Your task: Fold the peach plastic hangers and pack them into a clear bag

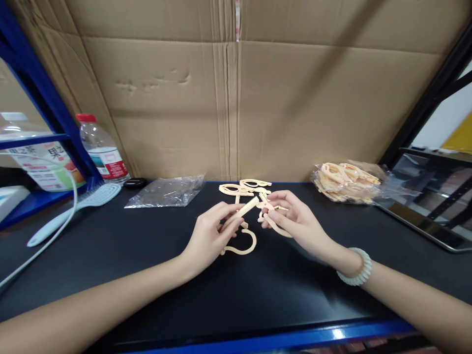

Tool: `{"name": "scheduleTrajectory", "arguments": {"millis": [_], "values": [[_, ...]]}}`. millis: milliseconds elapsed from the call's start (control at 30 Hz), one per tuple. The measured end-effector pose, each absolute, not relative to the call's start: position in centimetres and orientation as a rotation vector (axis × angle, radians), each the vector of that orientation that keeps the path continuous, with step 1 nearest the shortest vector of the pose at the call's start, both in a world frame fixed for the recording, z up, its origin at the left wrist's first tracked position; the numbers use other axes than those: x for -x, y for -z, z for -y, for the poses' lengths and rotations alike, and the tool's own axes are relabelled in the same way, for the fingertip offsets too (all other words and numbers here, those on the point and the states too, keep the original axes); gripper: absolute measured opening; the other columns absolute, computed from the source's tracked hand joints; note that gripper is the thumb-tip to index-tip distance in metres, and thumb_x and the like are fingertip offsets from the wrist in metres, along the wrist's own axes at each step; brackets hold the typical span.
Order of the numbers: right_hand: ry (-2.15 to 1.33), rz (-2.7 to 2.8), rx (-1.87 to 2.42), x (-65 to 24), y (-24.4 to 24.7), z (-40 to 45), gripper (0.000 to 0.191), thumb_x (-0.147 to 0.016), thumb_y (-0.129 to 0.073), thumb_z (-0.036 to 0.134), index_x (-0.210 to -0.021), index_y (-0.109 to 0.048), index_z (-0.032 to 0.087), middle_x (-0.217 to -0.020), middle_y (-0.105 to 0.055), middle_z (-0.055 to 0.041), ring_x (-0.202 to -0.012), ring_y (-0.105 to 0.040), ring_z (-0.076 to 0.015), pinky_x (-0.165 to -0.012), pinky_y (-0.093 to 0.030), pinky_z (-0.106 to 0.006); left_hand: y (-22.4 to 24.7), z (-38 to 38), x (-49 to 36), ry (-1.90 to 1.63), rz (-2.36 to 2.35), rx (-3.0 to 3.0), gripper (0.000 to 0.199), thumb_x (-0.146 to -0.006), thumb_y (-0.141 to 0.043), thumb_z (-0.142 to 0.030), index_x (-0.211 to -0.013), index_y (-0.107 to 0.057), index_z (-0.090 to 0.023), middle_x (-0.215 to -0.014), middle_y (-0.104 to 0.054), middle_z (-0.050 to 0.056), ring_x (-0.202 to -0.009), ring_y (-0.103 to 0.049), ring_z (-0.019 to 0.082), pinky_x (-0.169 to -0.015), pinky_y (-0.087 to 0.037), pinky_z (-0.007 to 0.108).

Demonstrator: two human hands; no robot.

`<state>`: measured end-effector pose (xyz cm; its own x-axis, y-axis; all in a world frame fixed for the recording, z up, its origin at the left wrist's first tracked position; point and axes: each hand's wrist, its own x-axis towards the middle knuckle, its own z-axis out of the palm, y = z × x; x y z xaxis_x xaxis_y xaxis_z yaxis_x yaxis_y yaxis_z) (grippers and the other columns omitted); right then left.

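While the left hand (pixel 214 231) pinches the straight arm of a beige folding hanger (pixel 248 208) between thumb and fingers, the right hand (pixel 295 219) grips a jointed beige piece beside it, thumb pressed toward the bent fingers, with a curved hook (pixel 279 228) showing below the thumb. Whether both hands hold one and the same hanger cannot be told, since the fingers cover the joint. All this is at the middle of the black tabletop (pixel 236 305). Another beige hook (pixel 241 253) curves out under the left hand, its other end hidden.

Just behind the hands lie more folded hangers (pixel 236 189), near a crumpled clear plastic bag (pixel 165 191) on the left. Farther left are a small black case (pixel 135 183), a pale blue hairbrush (pixel 88 199) and a red-capped bottle (pixel 103 150). To the right, a bag of hangers (pixel 346 182) rests against the cardboard (pixel 332 108), near a dark glossy panel (pixel 431 211). A pale coiled band (pixel 357 268) circles the right wrist.
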<state>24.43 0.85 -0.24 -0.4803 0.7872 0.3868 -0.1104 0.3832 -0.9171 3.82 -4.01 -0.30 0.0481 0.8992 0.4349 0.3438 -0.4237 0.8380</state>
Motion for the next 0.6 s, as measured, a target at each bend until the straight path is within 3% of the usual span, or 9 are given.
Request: {"name": "scheduleTrajectory", "arguments": {"millis": [67, 200, 400, 600], "values": [[-1.304, 1.744, 0.639, -24.34, 0.48, -0.97, 0.032, -0.087, -0.059, 0.04, -0.11, -0.048, 0.02, -0.082, -0.064, -0.0022, -0.056, -0.06, -0.0111, -0.059, -0.051, -0.028, 0.6, 3.82, -3.73, -1.375, -1.25, -1.894, 0.027, -0.083, -0.064, -0.029, -0.109, -0.072, -0.026, -0.085, -0.062, 0.005, -0.076, -0.06, 0.02, -0.07, -0.051, 0.027], [-1.409, 1.888, 0.698, -24.2, 0.67, -0.9, 0.03, -0.088, -0.055, 0.046, -0.091, -0.056, 0.016, -0.064, -0.063, -0.0003, -0.045, -0.052, -0.0085, -0.048, -0.041, -0.023, 1.07, 3.68, -3.58, -1.298, -1.251, -2.133, 0.028, -0.086, -0.061, -0.028, -0.112, -0.069, -0.028, -0.085, -0.063, 0.005, -0.074, -0.057, 0.019, -0.074, -0.046, 0.028], [-1.52, 1.953, 0.739, -24.29, 0.88, -0.77, 0.035, -0.087, -0.055, 0.048, -0.087, -0.06, 0.014, -0.064, -0.067, -0.0016, -0.042, -0.051, -0.007, -0.044, -0.039, -0.02, 1.0, 4.03, -3.39, -1.069, -1.379, -2.537, 0.027, -0.09, -0.053, -0.026, -0.113, -0.068, -0.026, -0.079, -0.062, 0.004, -0.06, -0.055, 0.015, -0.059, -0.041, 0.023], [-1.636, 1.979, 0.775, -24.26, 1.09, -0.68, 0.033, -0.088, -0.055, 0.045, -0.087, -0.064, 0.013, -0.061, -0.068, -0.0012, -0.039, -0.056, -0.0076, -0.042, -0.04, -0.018, 0.81, 4.19, -3.58, -0.947, -1.385, -2.705, 0.017, -0.091, -0.052, -0.022, -0.092, -0.069, -0.021, -0.072, -0.062, 0.004, -0.053, -0.054, 0.015, -0.049, -0.034, 0.021]]}}
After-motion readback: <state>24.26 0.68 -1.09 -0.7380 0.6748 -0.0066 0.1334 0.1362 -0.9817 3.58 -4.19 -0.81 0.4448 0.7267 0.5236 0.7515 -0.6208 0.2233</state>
